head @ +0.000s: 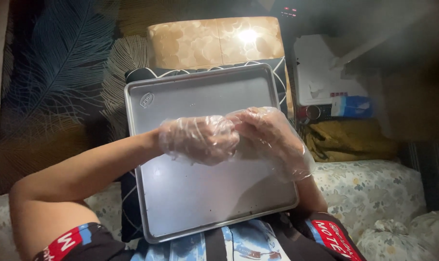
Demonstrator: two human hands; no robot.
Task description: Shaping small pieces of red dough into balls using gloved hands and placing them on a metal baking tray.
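Observation:
A grey metal baking tray point(190, 203) rests on a dark patterned cushion over my lap. Both my hands hover above its middle, each in a clear plastic glove. My left hand point(197, 139) is curled into a loose fist. My right hand point(270, 135) meets it, its fingers pinching at the left hand's glove near the fingertips. The two hands touch. I cannot make out any separate object between them.
A tan patterned box point(214, 42) stands behind the tray. To the right lie a white box point(321, 72), a blue packet point(352, 106) and a yellow cloth point(347, 140). A floral bedcover point(374, 193) spreads under me. A feather-patterned fabric point(60, 77) hangs at left.

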